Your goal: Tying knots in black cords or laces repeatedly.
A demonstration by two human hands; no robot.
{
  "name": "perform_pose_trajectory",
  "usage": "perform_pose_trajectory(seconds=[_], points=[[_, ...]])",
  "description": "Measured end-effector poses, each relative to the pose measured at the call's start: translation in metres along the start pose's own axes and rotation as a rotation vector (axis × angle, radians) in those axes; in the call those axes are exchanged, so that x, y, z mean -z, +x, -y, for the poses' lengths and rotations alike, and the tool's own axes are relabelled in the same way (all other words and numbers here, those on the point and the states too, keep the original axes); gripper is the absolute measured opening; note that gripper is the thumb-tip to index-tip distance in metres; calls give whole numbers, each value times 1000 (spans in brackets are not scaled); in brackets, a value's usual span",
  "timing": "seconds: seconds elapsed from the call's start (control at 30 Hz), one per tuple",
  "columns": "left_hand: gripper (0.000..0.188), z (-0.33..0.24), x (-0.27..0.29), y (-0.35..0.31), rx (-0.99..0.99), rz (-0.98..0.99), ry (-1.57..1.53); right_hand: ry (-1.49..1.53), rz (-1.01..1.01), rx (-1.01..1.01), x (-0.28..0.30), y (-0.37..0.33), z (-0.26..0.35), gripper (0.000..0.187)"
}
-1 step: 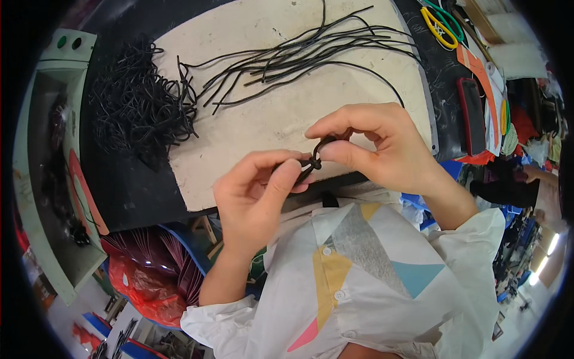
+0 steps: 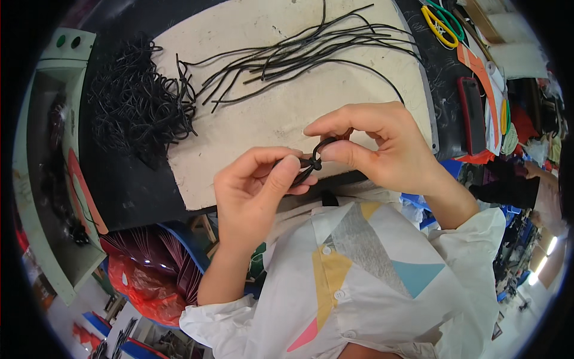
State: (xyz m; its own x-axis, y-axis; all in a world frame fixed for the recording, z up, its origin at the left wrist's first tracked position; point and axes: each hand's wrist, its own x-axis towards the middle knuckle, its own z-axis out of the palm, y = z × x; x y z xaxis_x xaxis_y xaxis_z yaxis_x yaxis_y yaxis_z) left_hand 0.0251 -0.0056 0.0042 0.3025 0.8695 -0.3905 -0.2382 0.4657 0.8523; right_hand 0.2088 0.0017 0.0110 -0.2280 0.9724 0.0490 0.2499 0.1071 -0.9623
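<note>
A black cord (image 2: 314, 163) is drawn into a small knot with a loop on its right side. My left hand (image 2: 248, 191) pinches the doubled cord just left of the knot between thumb and fingers. The loop sits between the thumb and bent index finger of my right hand (image 2: 385, 143). Both hands hover over the near edge of a pale, worn board (image 2: 239, 134). Farther back on that board lie several loose lengths of black cord (image 2: 311, 57). My fingers partly hide the cord's ends.
A tangled heap of black cord (image 2: 134, 105) lies left of the board on the dark tabletop (image 2: 125, 197). At the right are yellow-handled scissors (image 2: 439, 27) and a phone in a red case (image 2: 472, 116). A red plastic bag (image 2: 146, 293) sits below the table's left side.
</note>
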Motion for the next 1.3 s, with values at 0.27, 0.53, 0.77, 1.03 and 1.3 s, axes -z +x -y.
perform_pose_trajectory(seconds=[0.27,0.53,0.77,1.03,1.3], points=[[17,-2,9,4,185,100,-73,-156,70,129,3,-3,3,20],[17,4,8,2,71,72,-24,221,72,-286,-3,-6,3,17],[16,5,7,1,179,56,-132,-58,43,-66,-6,-6,7,16],[14,7,4,0,13,18,56,-378,151,114,0,-2,4,9],[15,11,1,3,-43,-69,-50,260,-67,-203,-21,-14,-8,11]])
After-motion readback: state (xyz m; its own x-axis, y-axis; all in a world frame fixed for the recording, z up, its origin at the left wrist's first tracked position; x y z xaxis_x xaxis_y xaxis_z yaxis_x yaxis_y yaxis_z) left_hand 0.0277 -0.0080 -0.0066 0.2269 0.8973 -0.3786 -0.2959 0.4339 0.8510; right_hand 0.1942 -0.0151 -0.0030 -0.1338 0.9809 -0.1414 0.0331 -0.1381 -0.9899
